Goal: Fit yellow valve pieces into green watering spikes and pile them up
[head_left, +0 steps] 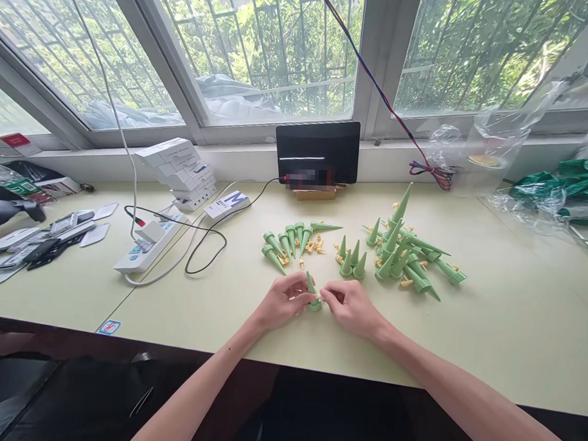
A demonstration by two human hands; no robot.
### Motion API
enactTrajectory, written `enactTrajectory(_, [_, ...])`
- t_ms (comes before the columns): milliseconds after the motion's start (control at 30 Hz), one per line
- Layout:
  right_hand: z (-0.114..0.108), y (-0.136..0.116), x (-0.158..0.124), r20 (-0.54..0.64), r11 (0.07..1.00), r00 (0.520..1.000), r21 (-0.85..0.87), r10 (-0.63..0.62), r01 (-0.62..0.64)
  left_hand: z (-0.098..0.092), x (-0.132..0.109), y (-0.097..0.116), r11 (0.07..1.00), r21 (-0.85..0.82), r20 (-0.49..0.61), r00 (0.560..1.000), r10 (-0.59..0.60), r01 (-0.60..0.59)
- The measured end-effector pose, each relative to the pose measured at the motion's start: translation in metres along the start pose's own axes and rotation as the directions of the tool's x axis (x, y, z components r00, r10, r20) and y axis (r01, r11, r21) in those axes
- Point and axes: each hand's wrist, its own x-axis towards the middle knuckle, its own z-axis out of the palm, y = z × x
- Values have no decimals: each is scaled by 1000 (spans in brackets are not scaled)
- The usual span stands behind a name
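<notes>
My left hand is closed on a green watering spike, which stands point up just above or on the table. At the right side of that spike, my right hand pinches a tiny yellow valve, mostly hidden by the fingertips. Beyond my left hand lies a fan of loose green spikes, with a small heap of yellow valves beside it. A larger group of green spikes fills the area past my right hand; some stand upright, others lie on their sides, several with yellow valves attached.
A tablet leans by the window behind the spikes. To the left are a white power strip with cables, stacked white boxes and flat phone-like pieces. Clear plastic bags and green plastic lie at the right.
</notes>
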Motion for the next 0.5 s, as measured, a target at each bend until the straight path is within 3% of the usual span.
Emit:
enactTrajectory(367, [3,2,0,-1,984,986,-63,-166,166,-5,4,3,971,-190,65,988,-137,147])
enactTrajectory(500, [4,2,-1,-20,980,984,-89,-180,177,-4,4,1,975,-184,48,992,-114,121])
